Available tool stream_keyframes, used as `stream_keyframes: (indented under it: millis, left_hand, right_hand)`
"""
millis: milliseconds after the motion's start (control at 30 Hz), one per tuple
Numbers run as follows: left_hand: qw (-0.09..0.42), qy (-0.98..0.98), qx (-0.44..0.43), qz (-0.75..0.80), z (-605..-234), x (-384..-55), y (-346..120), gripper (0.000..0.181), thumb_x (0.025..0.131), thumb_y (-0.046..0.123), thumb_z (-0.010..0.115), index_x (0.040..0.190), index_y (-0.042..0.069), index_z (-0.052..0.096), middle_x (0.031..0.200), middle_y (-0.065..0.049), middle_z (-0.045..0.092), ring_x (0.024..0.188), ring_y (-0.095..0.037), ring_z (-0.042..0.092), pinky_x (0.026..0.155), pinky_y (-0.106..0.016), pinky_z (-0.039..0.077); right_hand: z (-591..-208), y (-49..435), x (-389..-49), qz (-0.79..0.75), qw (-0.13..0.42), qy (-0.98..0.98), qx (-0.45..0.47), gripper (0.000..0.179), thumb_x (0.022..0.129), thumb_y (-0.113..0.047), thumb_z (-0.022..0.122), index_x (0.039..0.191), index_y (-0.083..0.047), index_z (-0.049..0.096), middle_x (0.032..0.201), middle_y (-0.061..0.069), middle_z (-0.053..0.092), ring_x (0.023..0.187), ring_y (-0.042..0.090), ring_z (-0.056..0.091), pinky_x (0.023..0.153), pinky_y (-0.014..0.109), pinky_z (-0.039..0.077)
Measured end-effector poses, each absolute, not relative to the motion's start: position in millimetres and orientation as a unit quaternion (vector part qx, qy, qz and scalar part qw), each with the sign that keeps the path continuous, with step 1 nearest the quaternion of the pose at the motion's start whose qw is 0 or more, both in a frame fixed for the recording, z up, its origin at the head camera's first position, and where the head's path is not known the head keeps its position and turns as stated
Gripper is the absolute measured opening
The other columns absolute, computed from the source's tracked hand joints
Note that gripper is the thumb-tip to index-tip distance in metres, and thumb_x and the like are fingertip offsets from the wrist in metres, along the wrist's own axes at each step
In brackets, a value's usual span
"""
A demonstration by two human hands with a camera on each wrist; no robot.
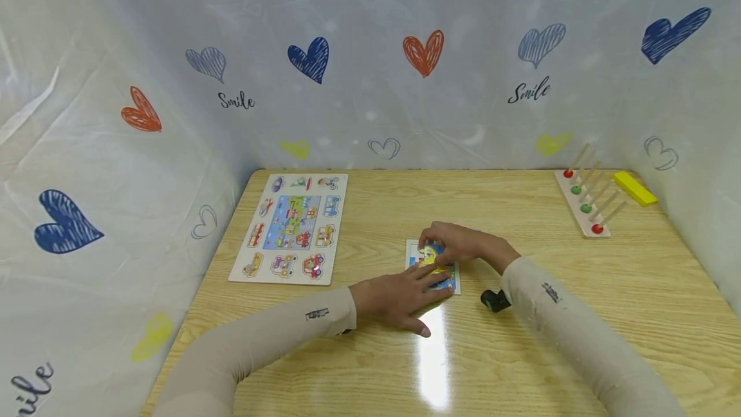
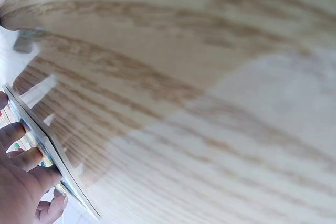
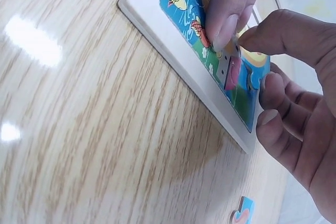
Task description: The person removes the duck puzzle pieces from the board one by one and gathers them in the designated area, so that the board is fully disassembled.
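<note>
A small picture puzzle board (image 1: 456, 285) with a white border lies on the table, its blue picture showing a yellow figure. My left hand (image 1: 402, 295) spreads its straight fingers over the near part of the board and presses on it. In the right wrist view, left fingertips (image 3: 226, 32) rest on the picture. My right hand (image 1: 457, 242) arches over the far right of the board, thumb and finger bent at a yellow puzzle piece (image 1: 431, 253), partly hidden by the hands. A loose puzzle piece (image 3: 243, 211), blue and orange, lies on the table beside the board.
A larger vehicle peg puzzle (image 1: 242, 272) lies at the left. At the back right stands a wooden rack (image 1: 585, 217) with upright sticks and red and green beads, next to a yellow block (image 1: 635, 188). A black device (image 1: 494, 301) shows by the right cuff. Patterned curtains enclose the table.
</note>
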State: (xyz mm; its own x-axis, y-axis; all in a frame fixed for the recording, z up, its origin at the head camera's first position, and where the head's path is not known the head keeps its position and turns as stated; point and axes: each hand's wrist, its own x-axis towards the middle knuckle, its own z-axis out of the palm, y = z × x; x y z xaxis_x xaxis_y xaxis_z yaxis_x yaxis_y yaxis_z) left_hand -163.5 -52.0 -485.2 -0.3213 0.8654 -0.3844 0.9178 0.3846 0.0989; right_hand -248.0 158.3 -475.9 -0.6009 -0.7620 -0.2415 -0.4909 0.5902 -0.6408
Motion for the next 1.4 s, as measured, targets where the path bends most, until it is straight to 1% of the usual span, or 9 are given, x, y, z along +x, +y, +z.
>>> stream_keyframes:
  millis: [167, 300, 400, 567, 767, 933, 1200, 1300, 1400]
  left_hand:
    - [0.192, 0.808, 0.553, -0.063, -485.2, -162.8, -52.9, 0.085, 0.099, 0.07, 0.035, 0.164, 0.023, 0.006, 0.171, -0.006, -0.001, 0.157, -0.032, -0.005, 0.125, -0.051, 0.011]
    - [0.192, 0.807, 0.556, -0.057, -484.8, -162.3, -53.0, 0.084, 0.099, 0.068, 0.037, 0.164, 0.022, 0.007, 0.171, -0.007, 0.0, 0.157, -0.034, -0.002, 0.125, -0.052, 0.01]
    - [0.187, 0.807, 0.556, -0.06, -485.2, -162.1, -52.9, 0.084, 0.099, 0.068, 0.036, 0.164, 0.023, 0.006, 0.171, -0.008, 0.001, 0.157, -0.035, -0.001, 0.125, -0.052, 0.011]
    - [0.184, 0.808, 0.556, -0.063, -486.9, -161.9, -52.5, 0.085, 0.099, 0.069, 0.035, 0.164, 0.023, 0.005, 0.171, -0.007, 0.0, 0.157, -0.035, -0.001, 0.125, -0.052, 0.011]
    - [0.183, 0.81, 0.554, -0.069, -487.1, -161.8, -51.4, 0.085, 0.099, 0.07, 0.035, 0.164, 0.024, 0.006, 0.171, -0.007, 0.001, 0.157, -0.034, 0.0, 0.125, -0.051, 0.01]
    - [0.184, 0.811, 0.551, -0.069, -486.0, -161.4, -51.8, 0.085, 0.099, 0.07, 0.035, 0.164, 0.024, 0.007, 0.171, -0.007, 0.002, 0.157, -0.035, 0.002, 0.125, -0.051, 0.011]
    - [0.178, 0.811, 0.553, -0.068, -485.4, -161.3, -52.2, 0.085, 0.099, 0.07, 0.036, 0.164, 0.024, 0.007, 0.171, -0.007, 0.004, 0.156, -0.035, 0.003, 0.125, -0.053, 0.012]
    - [0.176, 0.811, 0.553, -0.072, -485.3, -161.1, -52.3, 0.085, 0.099, 0.07, 0.035, 0.164, 0.024, 0.007, 0.171, -0.007, 0.003, 0.157, -0.035, 0.003, 0.125, -0.053, 0.013]
    - [0.174, 0.812, 0.552, -0.074, -485.1, -161.2, -52.1, 0.085, 0.098, 0.07, 0.034, 0.164, 0.024, 0.007, 0.171, -0.006, 0.003, 0.157, -0.035, 0.002, 0.125, -0.053, 0.012]
  right_hand:
    - [-476.5, 157.9, -247.4, -0.266, 0.259, 0.854, -0.365, 0.039, 0.088, -0.005, 0.068, 0.126, -0.016, 0.063, 0.115, 0.007, 0.056, 0.102, 0.021, 0.054, 0.089, 0.04, 0.049]
    - [-477.0, 157.5, -247.9, -0.259, 0.248, 0.859, -0.365, 0.034, 0.096, -0.007, 0.064, 0.129, -0.012, 0.06, 0.118, 0.008, 0.059, 0.107, 0.023, 0.057, 0.092, 0.044, 0.05]
    - [-477.8, 157.8, -249.0, -0.263, 0.245, 0.859, -0.364, 0.024, 0.099, -0.011, 0.064, 0.122, -0.012, 0.063, 0.115, 0.006, 0.063, 0.105, 0.022, 0.059, 0.092, 0.043, 0.051]
    - [-479.1, 159.5, -249.7, -0.286, 0.256, 0.85, -0.36, 0.013, 0.098, -0.013, 0.065, 0.112, -0.014, 0.066, 0.103, 0.002, 0.066, 0.094, 0.015, 0.06, 0.085, 0.037, 0.052]
    - [-479.7, 162.1, -250.3, -0.301, 0.237, 0.85, -0.362, 0.017, 0.098, -0.013, 0.066, 0.115, -0.013, 0.068, 0.101, 0.001, 0.068, 0.089, 0.013, 0.061, 0.082, 0.035, 0.052]
    - [-477.1, 164.9, -250.6, -0.306, 0.213, 0.86, -0.349, 0.022, 0.098, -0.014, 0.066, 0.12, -0.013, 0.065, 0.103, 0.003, 0.066, 0.089, 0.015, 0.06, 0.081, 0.035, 0.052]
    - [-474.4, 170.7, -248.3, -0.334, 0.197, 0.86, -0.333, 0.024, 0.098, -0.01, 0.065, 0.122, -0.01, 0.066, 0.103, 0.004, 0.066, 0.087, 0.015, 0.059, 0.079, 0.033, 0.05]
    - [-475.0, 174.2, -247.3, -0.34, 0.187, 0.858, -0.336, 0.027, 0.099, -0.01, 0.064, 0.125, -0.007, 0.066, 0.108, 0.005, 0.068, 0.084, 0.014, 0.057, 0.076, 0.032, 0.049]
    - [-476.0, 178.2, -246.6, -0.338, 0.171, 0.861, -0.339, 0.029, 0.099, -0.009, 0.062, 0.128, -0.004, 0.065, 0.116, 0.009, 0.069, 0.085, 0.016, 0.056, 0.078, 0.032, 0.049]
